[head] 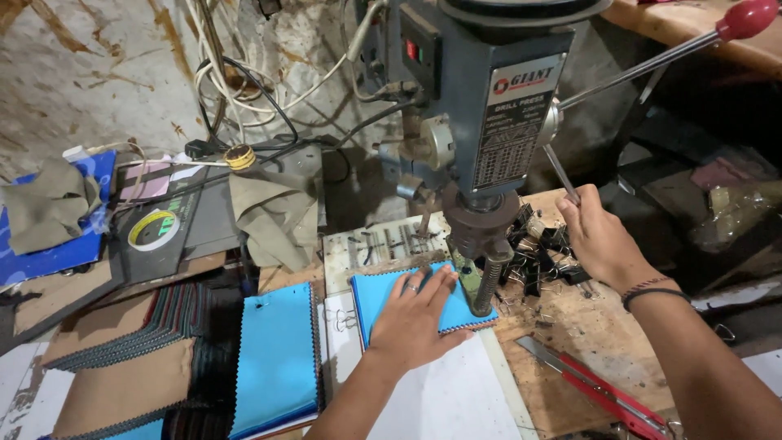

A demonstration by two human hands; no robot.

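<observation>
My left hand (pixel 414 316) lies flat, fingers spread, on a stack of light blue fabric swatches (pixel 377 295) with zigzag edges, pressing it down under the drill press. The chuck and bit (pixel 486 277) of the blue-grey drill press (pixel 481 98) come down onto the stack's right corner. My right hand (pixel 597 236) is closed around one metal feed handle (pixel 562 173) of the press; another handle with a red knob (pixel 747 18) points up to the right.
A second blue swatch stack (pixel 277 358) lies left, beside brown card covers (pixel 122 383). Black binder clips (pixel 542 244) are heaped behind the press. Red-handled cutters (pixel 599 389) rest at the right. A tape roll (pixel 153 230), cloths and cables sit at the back left.
</observation>
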